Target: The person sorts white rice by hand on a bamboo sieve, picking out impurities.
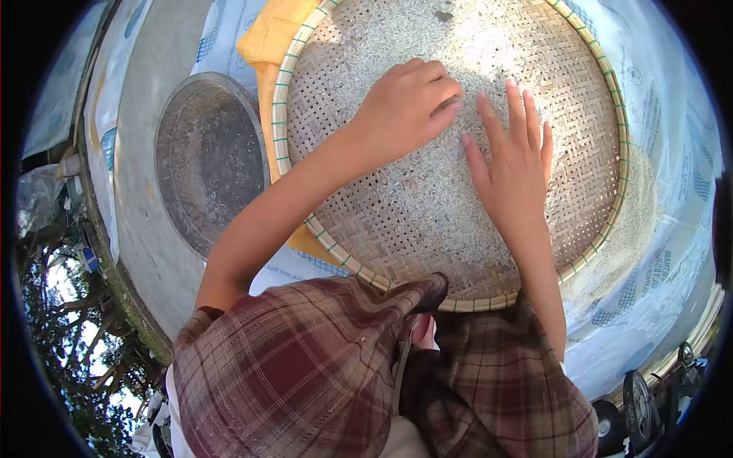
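Observation:
A round woven bamboo tray (336, 206) with a pale rim bound in green holds a thin layer of rice grains (435, 191). Over its middle is my left hand (408, 107), with fingers curled and thumb drawn in against them; what they hold, if anything, is hidden. Close by on the right, my right hand (515, 156) lies palm down on or just above the rice, its fingers spread and nothing gripped. A small dark spot (443, 15) shows among the grains near the far side.
Left of the tray stands a grey metal basin (214, 160) with a few grains inside. A yellow cloth or sack (275, 34) lies partly under the tray. Printed white plastic sheeting (649, 298) covers the ground, with more grains (637, 206) on it at right. Wheels (640, 408) show lower right.

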The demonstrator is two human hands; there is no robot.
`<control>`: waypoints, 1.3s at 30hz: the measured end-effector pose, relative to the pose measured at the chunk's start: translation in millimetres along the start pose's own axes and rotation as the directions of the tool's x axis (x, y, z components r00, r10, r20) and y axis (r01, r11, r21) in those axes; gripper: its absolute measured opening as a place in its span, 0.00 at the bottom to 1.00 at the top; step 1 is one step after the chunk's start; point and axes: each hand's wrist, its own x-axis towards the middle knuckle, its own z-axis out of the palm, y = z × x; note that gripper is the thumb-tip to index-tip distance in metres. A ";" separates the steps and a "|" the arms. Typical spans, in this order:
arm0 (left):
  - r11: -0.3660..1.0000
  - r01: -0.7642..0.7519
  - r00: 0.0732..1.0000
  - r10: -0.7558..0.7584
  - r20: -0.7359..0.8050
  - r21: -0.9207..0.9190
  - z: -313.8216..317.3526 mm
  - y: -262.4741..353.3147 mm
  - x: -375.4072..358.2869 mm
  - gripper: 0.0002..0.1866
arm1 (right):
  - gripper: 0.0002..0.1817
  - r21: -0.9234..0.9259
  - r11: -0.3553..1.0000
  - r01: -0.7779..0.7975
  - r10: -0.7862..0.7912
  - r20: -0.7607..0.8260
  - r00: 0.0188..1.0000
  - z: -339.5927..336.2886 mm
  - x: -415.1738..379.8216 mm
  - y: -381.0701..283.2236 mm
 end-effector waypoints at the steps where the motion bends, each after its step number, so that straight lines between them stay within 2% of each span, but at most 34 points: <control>1: 1.000 0.006 1.000 -0.006 -0.011 -0.004 2.0 0.3 2.0 0.07 | 0.27 -0.003 1.000 -0.004 0.004 0.000 1.000 0.6 -0.6 4.3; 3: 1.000 0.007 1.000 -0.008 -0.019 -0.014 6.4 1.1 6.8 0.07 | 0.28 -0.016 0.997 -0.082 0.082 0.011 0.997 0.6 -3.5 13.5; 10: 0.995 -0.093 0.995 0.092 -0.046 -0.041 21.4 -0.5 35.0 0.08 | 0.27 0.064 0.994 -0.089 0.093 -0.060 0.994 3.2 -0.6 22.2; 12: 0.994 -0.104 0.994 0.103 -0.044 -0.038 23.8 -1.4 37.2 0.08 | 0.25 0.202 0.971 -0.127 0.155 -0.134 0.979 6.0 -0.7 27.5; 15: 0.994 -0.110 0.993 0.109 -0.039 -0.010 25.5 0.4 39.4 0.08 | 0.20 0.273 0.948 -0.166 0.230 -0.225 0.947 7.0 1.5 27.0; 19: 0.993 -0.117 0.991 0.116 -0.069 -0.009 28.1 4.3 42.3 0.05 | 0.17 0.237 0.963 -0.127 0.192 -0.273 0.943 9.2 8.7 27.8; 21: 0.992 -0.127 0.988 0.127 -0.089 0.002 31.3 5.7 44.7 0.04 | 0.14 0.151 0.984 -0.090 0.131 -0.289 0.948 10.8 13.9 30.4; 24: 0.985 -0.168 0.982 0.171 -0.078 0.046 32.6 4.4 47.0 0.03 | 0.13 0.100 0.989 -0.111 0.134 -0.259 0.957 12.3 15.4 36.1; 26: 0.957 -0.248 0.967 0.254 -0.021 0.152 31.4 5.2 50.1 0.04 | 0.12 0.081 0.991 -0.107 0.126 -0.268 0.955 11.8 15.8 37.6; 30: 0.965 -0.215 0.976 0.215 0.017 0.151 30.5 6.8 52.9 0.04 | 0.12 0.060 0.993 -0.101 0.113 -0.258 0.959 9.6 18.7 42.6; 34: 0.989 -0.150 0.989 0.150 -0.018 -0.009 26.6 -2.1 48.5 0.04 | 0.11 0.063 0.994 -0.088 0.101 -0.263 0.959 8.2 20.3 47.8; 36: 0.990 -0.123 0.992 0.122 -0.018 -0.075 23.7 -5.9 46.0 0.04 | 0.09 0.138 0.986 -0.094 0.126 -0.243 0.962 6.7 21.3 49.6; 38: 0.956 0.078 0.997 -0.069 0.042 -0.284 19.3 -7.0 45.9 0.06 | 0.08 0.152 0.984 -0.094 0.130 -0.245 0.961 7.5 21.5 50.8; 39: 0.956 0.077 0.997 -0.068 0.042 -0.284 16.7 -6.2 45.1 0.06 | 0.08 0.163 0.982 -0.093 0.132 -0.249 0.960 7.1 22.0 51.4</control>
